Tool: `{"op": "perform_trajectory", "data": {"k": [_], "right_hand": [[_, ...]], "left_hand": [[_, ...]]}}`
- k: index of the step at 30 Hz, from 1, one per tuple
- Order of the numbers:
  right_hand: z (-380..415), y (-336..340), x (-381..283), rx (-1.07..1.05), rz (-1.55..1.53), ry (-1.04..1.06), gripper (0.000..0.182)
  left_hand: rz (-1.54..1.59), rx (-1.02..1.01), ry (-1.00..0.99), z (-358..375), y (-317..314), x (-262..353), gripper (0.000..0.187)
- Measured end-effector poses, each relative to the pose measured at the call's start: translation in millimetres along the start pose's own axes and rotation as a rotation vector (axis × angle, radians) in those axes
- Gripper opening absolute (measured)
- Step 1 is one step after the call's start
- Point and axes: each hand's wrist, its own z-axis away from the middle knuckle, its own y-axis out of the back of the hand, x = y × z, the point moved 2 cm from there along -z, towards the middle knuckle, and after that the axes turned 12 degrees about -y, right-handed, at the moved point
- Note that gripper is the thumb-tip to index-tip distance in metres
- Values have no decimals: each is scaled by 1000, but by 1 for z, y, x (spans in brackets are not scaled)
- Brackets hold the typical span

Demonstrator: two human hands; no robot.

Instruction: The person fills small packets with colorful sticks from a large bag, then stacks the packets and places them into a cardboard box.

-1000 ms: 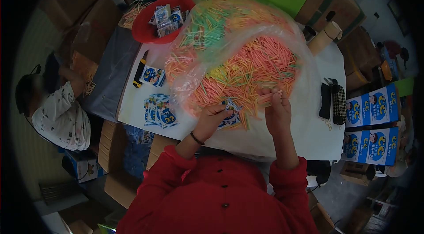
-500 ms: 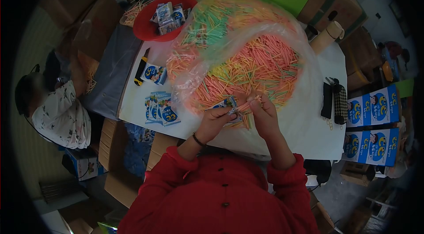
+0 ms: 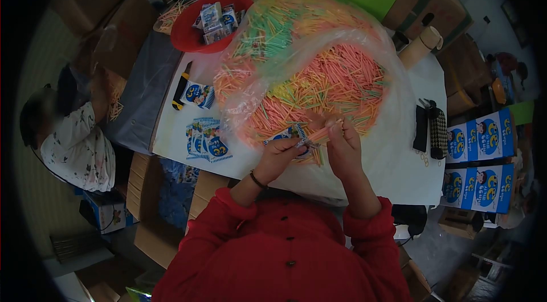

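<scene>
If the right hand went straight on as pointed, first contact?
Probably the heap of coloured sticks just beyond the right hand; its height above them is unclear from this view.

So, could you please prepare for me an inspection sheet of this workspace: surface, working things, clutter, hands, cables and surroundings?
Surface: white-topped table, much of it covered.
Working things: clear plastic bag with heaped coloured sticks; flat packets at left; red bowl holding more packets.
Clutter: yellow-black cutter beside a packet; checked pouch at right.
Hands: left hand grips a blue-and-white packet; right hand pinches pink sticks close to it.
Cables: nothing seen on the table; darker areas cannot be judged.
Surroundings: co-worker at left; open carton below the table edge; blue-and-white boxes at right.
</scene>
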Motion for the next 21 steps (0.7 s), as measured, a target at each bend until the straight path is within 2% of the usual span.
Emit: {"op": "perform_trajectory", "data": {"k": [4, 7, 9, 10, 12, 13, 15, 16, 18, 19, 21], "right_hand": [[2, 9, 7, 5, 64, -71, 13], [3, 16, 12, -124, 179, -58, 11], [4, 13, 9, -216, 1010, 107, 24], [5, 10, 7, -218, 1007, 110, 24], [6, 2, 0, -193, 1040, 70, 44], [5, 0, -3, -203, 1034, 75, 44], [5, 5, -15, -145, 762, 113, 55], [5, 9, -18, -123, 652, 140, 57], [9, 20, -27, -63, 488, 155, 58], [13, 27, -31, -16, 444, 150, 57], [22, 50, -33, 42, 447, 168, 52]], "left_hand": [[10, 10, -5, 1, 2, 6, 18], [10, -29, -34, 3, 4, 0, 21], [86, -57, -41, 3, 2, -3, 27], [83, -57, -42, 2, 1, -1, 27], [175, -84, 13, -2, -4, 4, 31], [166, -76, 9, -3, -3, 4, 31], [245, -103, -23, -2, 0, 6, 30], [226, -79, -27, 1, 2, 9, 30], [508, 59, -120, 12, 10, 22, 25], [489, 77, -126, 19, 19, 29, 25], [455, 238, -257, 33, 43, 47, 24]]}}
